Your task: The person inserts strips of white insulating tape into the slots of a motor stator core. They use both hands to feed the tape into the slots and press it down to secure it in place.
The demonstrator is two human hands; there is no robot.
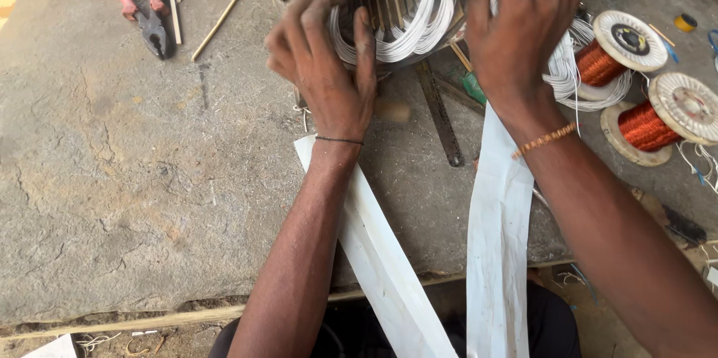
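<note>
A round metal motor stator [389,6] wound with white wire coils [426,21] sits at the far edge of a rough stone slab [134,178]. My left hand [325,59] rests on the stator's near left rim, fingers curled onto the coils. My right hand [523,21] covers its right side, fingers spread over the windings. Whether either hand pinches a single wire is hidden. Two long white paper strips [497,238] lie under my forearms and hang over the slab's front edge.
Red-handled pliers [146,6] and thin wooden sticks [217,21] lie at the far left. Two spools of copper wire [643,118] and a loose white coil [576,74] sit on the right. A metal ruler [441,115] lies below the stator.
</note>
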